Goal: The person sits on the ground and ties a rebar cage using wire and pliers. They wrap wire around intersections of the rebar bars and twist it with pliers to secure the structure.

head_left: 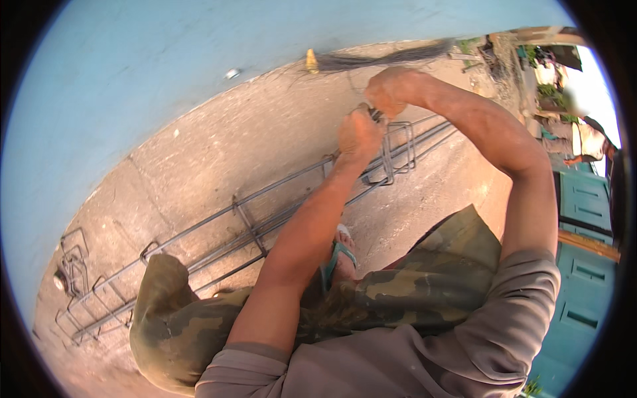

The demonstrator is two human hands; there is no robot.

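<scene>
Far-left wall [133, 73]: pale blue, curving with the lens, bordering the concrete floor [219, 152].
Loose stirrups [74, 262]: small stack of bent steel loops, lying at the far left end of the cage, on the floor.
Rebar cage [265, 212]: long bars with rectangular stirrups, lying on the floor, running from lower left to upper right beneath both forearms.
Knees: camouflage trousers [199, 325], crouched over the cage; sandalled foot [342, 255] planted just beside the bars.
Left hand [359, 134]: closed in a fist, gripping at a stirrup joint near the right end of the cage; exact object inside the fist hidden.
Right hand [393, 89]: curled shut, meeting the left at the same joint; thin tie wire [361, 83] looping up from there, apparently pinched, though too fine to confirm.
Broom [378, 60]: dark bristles with a yellow collar, lying on the floor beyond the hands.
Far right: green panelled door [584, 199]; another person's figure [584, 139] standing well apart.
Step in hand (judgement): tying a stirrup to a long bar, twist likely under way.
Next move (judgement): firm twist to seat the wire tight, bar held square against the stirrup, loose tail kept clear of the fingers.
</scene>
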